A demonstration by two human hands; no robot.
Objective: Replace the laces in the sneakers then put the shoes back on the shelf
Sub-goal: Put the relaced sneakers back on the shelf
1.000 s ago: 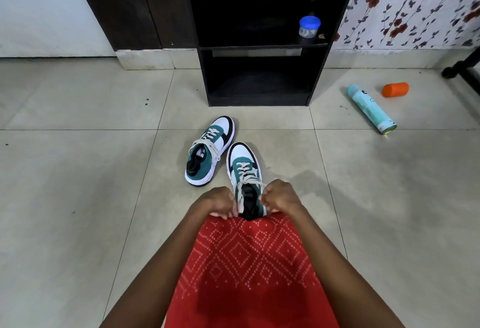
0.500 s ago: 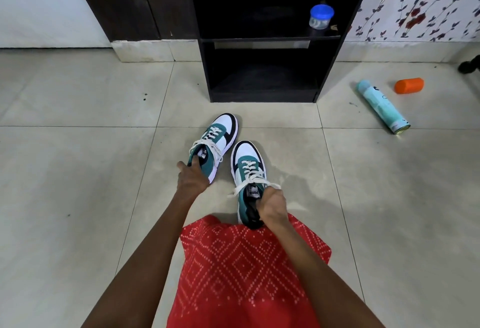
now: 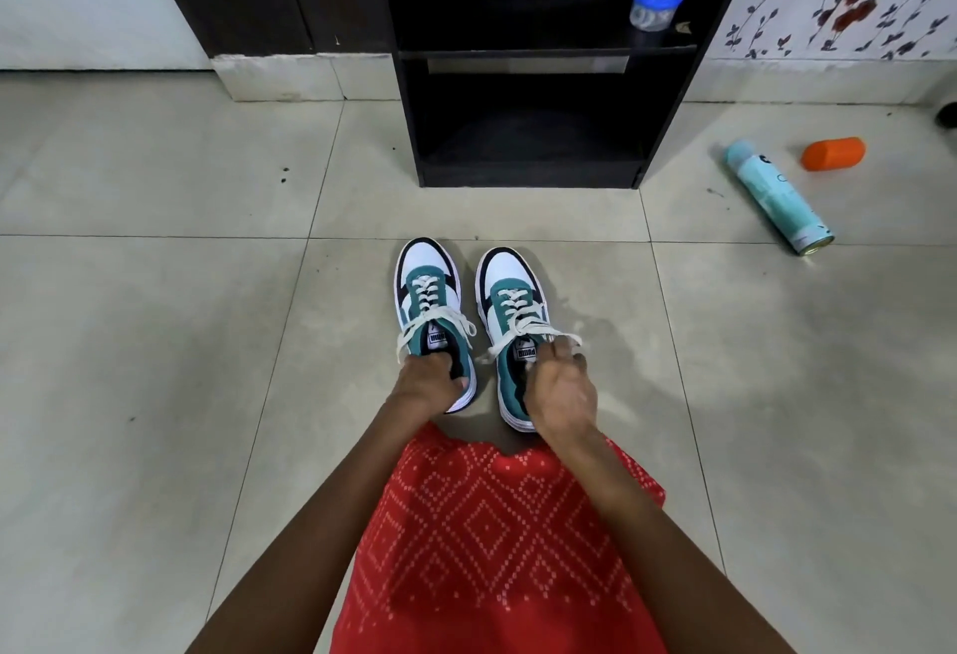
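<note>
Two green, white and black sneakers with cream laces stand side by side on the tiled floor, toes pointing at the shelf. My left hand grips the heel collar of the left sneaker, fingers inside the opening. My right hand grips the collar of the right sneaker, its fingers by the tongue and the lace bow. The black shelf stands straight ahead, its bottom compartment open toward me. Both heels are hidden under my hands.
A clear jar with a blue lid sits on the shelf's upper board at the right. A teal spray can and an orange cap lie on the floor to the right. My red patterned garment covers the near floor.
My left hand reached over to the left sneaker, took its collar and turned it straight beside the right one. My right hand keeps its hold on the right sneaker. Both shoes now stand parallel.
</note>
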